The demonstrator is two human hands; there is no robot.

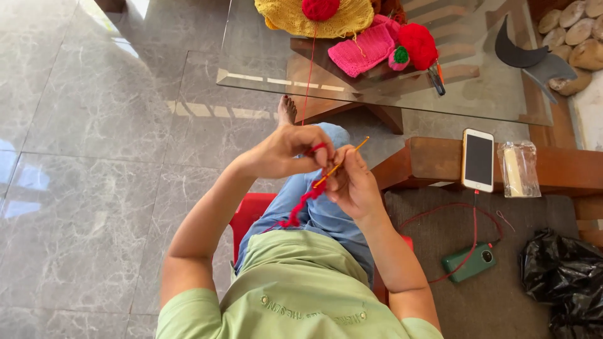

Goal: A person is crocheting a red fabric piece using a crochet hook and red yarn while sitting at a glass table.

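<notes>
Currently, head view: mid-stitch on a crochet row. Right hand grips the yellow crochet hook; left hand pinches the red crochet strip, red yarn looped over a finger and running up to the glass table. Next likely needs a yarn-over and pull-through under steady tension. Strip is short, narrow, dangling over the lap.

Hands near centre; worktop beyond, yarn pile on it; phone right, charger nearer.
</notes>
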